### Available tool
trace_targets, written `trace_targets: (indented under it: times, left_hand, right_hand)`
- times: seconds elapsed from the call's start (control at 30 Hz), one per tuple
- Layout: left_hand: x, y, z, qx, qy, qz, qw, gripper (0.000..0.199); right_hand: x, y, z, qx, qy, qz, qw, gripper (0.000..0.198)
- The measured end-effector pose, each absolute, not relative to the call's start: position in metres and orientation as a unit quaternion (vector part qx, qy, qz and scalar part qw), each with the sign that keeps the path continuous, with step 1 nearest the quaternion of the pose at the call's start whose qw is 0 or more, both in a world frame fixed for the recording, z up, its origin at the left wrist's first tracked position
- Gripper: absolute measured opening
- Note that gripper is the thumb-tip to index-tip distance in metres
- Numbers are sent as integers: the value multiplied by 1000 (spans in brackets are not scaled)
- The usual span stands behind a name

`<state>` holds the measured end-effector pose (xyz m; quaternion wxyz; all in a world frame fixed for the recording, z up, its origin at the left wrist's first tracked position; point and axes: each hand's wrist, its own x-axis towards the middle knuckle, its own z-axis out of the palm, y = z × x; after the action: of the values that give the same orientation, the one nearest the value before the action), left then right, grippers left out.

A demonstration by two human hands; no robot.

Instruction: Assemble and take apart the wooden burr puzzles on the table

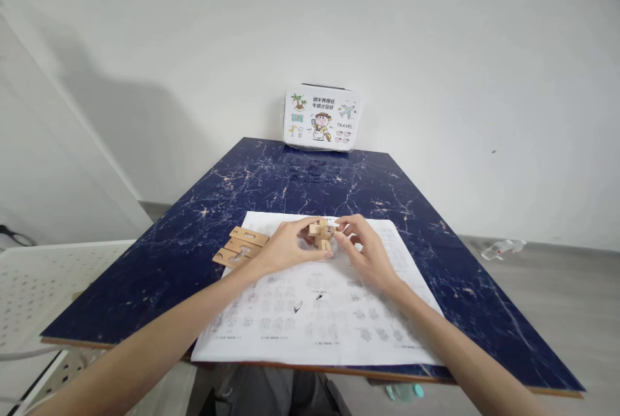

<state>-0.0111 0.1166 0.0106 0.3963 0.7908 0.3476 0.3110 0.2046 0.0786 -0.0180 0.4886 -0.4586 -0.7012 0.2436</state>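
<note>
The wooden block assembly (322, 236), built of crossed bars, is located over the far part of a printed sheet (339, 319), between the two hands. Numerals are marked on two of its faces; the upper reads 2. Whether the assembly rests on the sheet or is lifted, I cannot tell from here.

Left hand (285, 249): the fingers are parted by about the width of the assembly and hold it from the left, thumb on the near side, forefinger on the far side. Right hand (364, 251): the fingers are bent, with thumb and forefinger tips close together at the right side of the assembly; I cannot tell whether they grip it.

Three flat wooden plates (234, 245) with cut-outs lie side by side across the sheet's left edge, near its far-left corner, just beside the left hand. The sheet extends to the near edge of the dark blue marbled surface (300, 190). A white illustrated case (322, 117) stands upright at the far edge, by the wall.
</note>
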Motion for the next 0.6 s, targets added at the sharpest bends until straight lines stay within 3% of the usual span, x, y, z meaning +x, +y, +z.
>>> trace_targets:
  times: [0.17,0.4,0.6]
  left_hand:
    - [-12,119,7,773,333,327,429,71]
    - [-14,117,13,827,287,352,332,57]
    - [-16,114,16,850,245,349,310,58]
  right_hand:
    - [206,81,-19,-451,-734,241,447,24]
    - [208,76,-10,-446,-723,340,404,40]
    - [212,76,-8,-392,-686,481,382,47]
